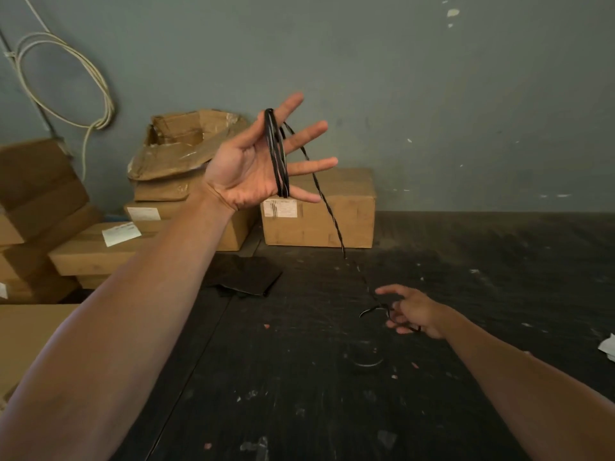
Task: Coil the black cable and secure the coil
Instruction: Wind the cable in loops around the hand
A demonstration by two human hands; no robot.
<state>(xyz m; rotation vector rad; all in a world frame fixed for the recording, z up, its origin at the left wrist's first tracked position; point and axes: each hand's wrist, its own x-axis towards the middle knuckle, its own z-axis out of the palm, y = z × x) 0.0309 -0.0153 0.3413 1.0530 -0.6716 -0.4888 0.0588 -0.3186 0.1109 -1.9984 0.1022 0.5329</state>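
My left hand (248, 168) is raised at mid-frame, palm toward me, fingers spread. Several turns of the thin black cable (277, 151) are wound around its four fingers, from the index down to the little finger. From that coil a twisted length of the cable (327, 211) runs down and to the right to my right hand (411, 314), low over the dark floor. My right hand pinches the cable between thumb and fingers, and a short end curls out to its left.
Stacked cardboard boxes (319, 217) stand against the grey wall, behind and left of my left hand, one torn open (179, 144). A white cable loop (66, 81) hangs on the wall at upper left. A dark folded sheet (243, 276) lies on the scuffed black floor (332, 394).
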